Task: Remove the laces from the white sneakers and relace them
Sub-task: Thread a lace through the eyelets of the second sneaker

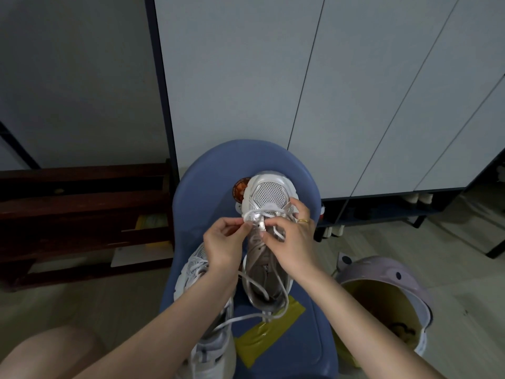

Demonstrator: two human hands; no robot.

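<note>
Two white sneakers lie on a blue chair seat [210, 173]. The right sneaker [269, 192] points its mesh toe away from me; its white lace [273, 294] crosses the lowest eyelets and trails in loose loops over the heel opening. My left hand [224, 242] pinches the lace at the left eyelets. My right hand [292, 242], with a gold ring, pinches the lace at the right side of the tongue. The left sneaker [207, 348] lies under my left forearm, laced, partly hidden.
Yellow tape [257, 343] is stuck on the chair seat. A lilac bin [390, 272] with a yellowish inside stands on the floor at the right. A dark wooden rack [82, 214] is at the left, white cabinet doors [273, 77] behind. My bare knee [46, 351] is at lower left.
</note>
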